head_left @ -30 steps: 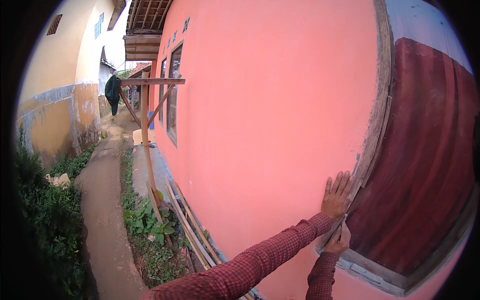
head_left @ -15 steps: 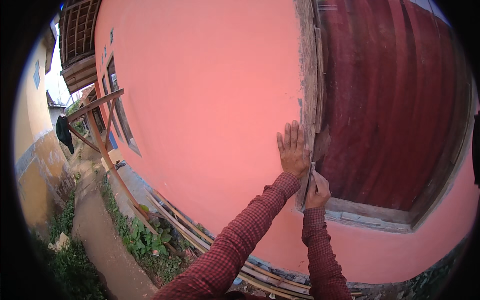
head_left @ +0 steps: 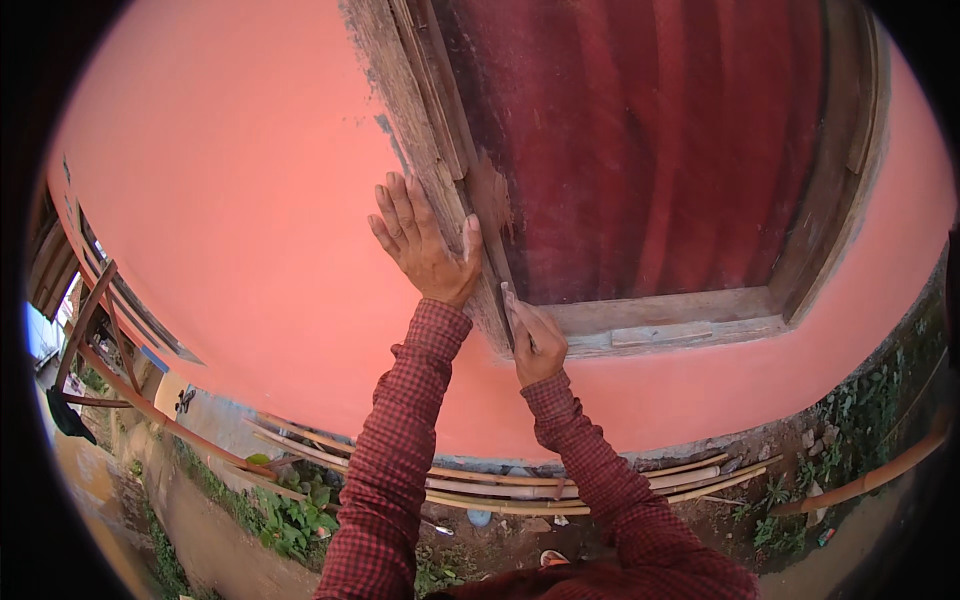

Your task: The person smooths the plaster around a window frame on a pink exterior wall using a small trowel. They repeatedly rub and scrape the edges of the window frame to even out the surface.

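My left hand [head_left: 428,240] lies flat on the pink wall [head_left: 250,200], fingers spread, its thumb against the worn wooden window frame [head_left: 425,110]. Just below and to its right, my right hand [head_left: 538,340] is closed in a pinch at the lower part of the frame's left upright. A small pale grey piece [head_left: 507,291] pokes out past its fingertips and touches the wood; its kind is too small to tell. Behind the window glass hangs a dark red curtain [head_left: 640,150]. Paint on the frame is rough and patchy.
Several bamboo poles [head_left: 500,490] lie along the foot of the wall. A wooden post structure [head_left: 150,405] with a dark cap-like thing [head_left: 68,415] hanging on it stands at the left. The window's bottom sill [head_left: 660,320] runs to the right, and green plants [head_left: 290,515] grow below.
My view has swung right and down, so the window and both hands appear farther left. Both hands stay at the frame's left upright, with the left still flat and the right still pinching.
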`<action>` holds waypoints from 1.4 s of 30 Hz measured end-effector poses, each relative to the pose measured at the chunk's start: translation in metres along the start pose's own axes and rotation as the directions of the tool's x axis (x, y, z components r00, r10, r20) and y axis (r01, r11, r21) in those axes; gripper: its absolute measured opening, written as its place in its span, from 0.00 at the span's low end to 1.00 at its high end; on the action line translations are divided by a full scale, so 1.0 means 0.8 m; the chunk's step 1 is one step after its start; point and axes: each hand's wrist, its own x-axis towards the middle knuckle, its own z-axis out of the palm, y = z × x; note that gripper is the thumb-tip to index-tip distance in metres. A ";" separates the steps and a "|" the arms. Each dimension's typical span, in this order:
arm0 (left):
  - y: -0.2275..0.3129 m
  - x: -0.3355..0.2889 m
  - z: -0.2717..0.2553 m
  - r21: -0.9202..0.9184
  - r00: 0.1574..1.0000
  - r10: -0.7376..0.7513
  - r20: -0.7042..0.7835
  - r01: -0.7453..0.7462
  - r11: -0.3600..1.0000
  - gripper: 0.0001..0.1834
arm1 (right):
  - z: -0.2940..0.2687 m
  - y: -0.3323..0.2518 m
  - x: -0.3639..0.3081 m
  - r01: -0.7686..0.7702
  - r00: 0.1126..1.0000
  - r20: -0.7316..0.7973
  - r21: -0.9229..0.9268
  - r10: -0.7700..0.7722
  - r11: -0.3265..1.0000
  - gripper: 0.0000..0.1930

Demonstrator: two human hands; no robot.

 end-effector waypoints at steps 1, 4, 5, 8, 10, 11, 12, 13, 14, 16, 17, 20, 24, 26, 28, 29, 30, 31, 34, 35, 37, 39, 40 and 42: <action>-0.002 0.000 0.003 -0.004 1.000 -0.005 0.000 0.005 1.000 0.36 | 0.005 -0.002 0.014 0.019 0.999 -0.029 0.027 -0.019 0.999 0.16; -0.007 0.002 -0.008 0.008 1.000 -0.017 -0.001 0.017 1.000 0.35 | 0.020 -0.016 0.030 0.068 0.997 -0.036 0.041 -0.066 0.997 0.16; -0.002 0.002 -0.001 -0.004 1.000 -0.019 -0.012 0.019 1.000 0.34 | 0.020 -0.009 0.033 0.089 0.996 -0.033 0.018 -0.088 0.996 0.16; -0.003 -0.001 0.006 0.020 0.999 -0.009 -0.048 0.010 1.000 0.33 | 0.011 0.009 0.000 -0.036 0.999 0.039 0.033 0.035 0.999 0.15; -0.002 -0.001 0.008 0.033 0.998 -0.004 -0.069 0.006 0.999 0.32 | 0.008 0.001 0.027 -0.028 1.000 0.007 0.125 0.027 0.992 0.15; -0.004 -0.001 0.005 0.029 0.997 -0.007 -0.073 0.009 1.000 0.32 | 0.008 -0.011 0.040 -0.033 0.999 -0.002 0.181 0.034 0.983 0.15; -0.004 -0.001 0.006 0.015 0.997 -0.011 -0.074 0.012 1.000 0.32 | 0.008 -0.014 0.060 0.025 1.000 -0.015 0.195 -0.023 0.980 0.15; -0.002 -0.002 0.009 0.003 0.997 -0.015 -0.075 0.015 1.000 0.32 | 0.008 -0.008 0.059 0.037 0.999 0.007 0.171 -0.039 0.985 0.16; -0.003 -0.001 0.009 0.017 0.996 -0.004 -0.086 0.005 1.000 0.32 | 0.011 -0.006 0.059 0.058 0.998 0.029 0.158 -0.063 0.986 0.16; 0.000 0.000 0.009 0.030 0.995 0.012 -0.096 -0.009 1.000 0.33 | 0.001 0.000 0.054 0.040 0.995 0.085 0.170 -0.055 0.985 0.18; -0.002 -0.001 0.006 0.039 0.995 0.014 -0.100 -0.011 0.999 0.33 | -0.003 -0.001 0.057 0.027 0.995 0.093 0.192 -0.045 0.981 0.19; -0.004 0.000 0.007 0.019 0.995 -0.007 -0.104 0.009 1.000 0.33 | -0.013 -0.003 0.074 0.025 0.994 0.102 0.224 -0.049 0.974 0.19; 0.000 0.002 0.007 0.038 0.996 -0.025 -0.083 0.028 0.999 0.35 | -0.006 0.002 0.082 0.042 0.983 0.164 0.229 -0.081 0.973 0.20; 0.003 0.001 0.006 0.046 0.996 -0.032 -0.081 0.036 0.998 0.36 | -0.013 0.001 0.067 -0.015 0.972 0.233 0.226 -0.039 0.974 0.20; 0.004 -0.002 0.007 0.055 0.996 -0.040 -0.079 0.044 0.997 0.37 | -0.019 0.005 0.069 -0.015 0.970 0.239 0.260 -0.050 0.965 0.21; 0.003 -0.002 0.007 0.046 0.996 -0.044 -0.077 0.048 0.998 0.37 | -0.022 0.006 0.079 -0.009 0.970 0.237 0.280 -0.060 0.960 0.21; 0.001 -0.002 0.007 0.038 0.996 -0.049 -0.075 0.052 0.998 0.37 | -0.016 0.008 0.085 0.021 0.975 0.203 0.306 -0.086 0.952 0.22; 0.001 -0.004 0.008 0.029 0.996 -0.055 -0.073 0.057 0.998 0.38 | -0.016 0.010 0.082 0.019 0.973 0.216 0.287 -0.084 0.958 0.22; 0.001 -0.003 0.009 0.048 0.997 -0.039 -0.068 0.042 0.998 0.38 | -0.015 0.020 0.058 -0.010 0.955 0.290 0.223 -0.057 0.975 0.22; 0.000 -0.001 0.006 0.079 0.998 -0.028 -0.053 0.032 0.996 0.39 | -0.019 0.023 0.050 -0.027 0.950 0.308 0.227 -0.045 0.974 0.22; -0.001 -0.003 0.009 0.074 0.998 -0.013 -0.060 0.017 0.997 0.38 | -0.027 0.031 0.034 -0.070 0.934 0.358 0.214 -0.012 0.974 0.22; -0.003 -0.002 0.007 0.080 0.999 -0.002 -0.054 0.007 0.997 0.37 | -0.030 0.023 0.052 -0.044 0.943 0.333 0.222 -0.033 0.974 0.20; -0.002 -0.004 0.007 0.076 0.999 0.001 -0.051 0.003 0.997 0.37 | -0.028 0.025 0.061 -0.033 0.944 0.326 0.218 -0.041 0.975 0.19; -0.003 -0.003 0.003 0.095 0.999 0.014 -0.034 -0.010 0.995 0.36 | -0.029 0.021 0.056 -0.018 0.930 0.364 0.189 -0.053 0.982 0.18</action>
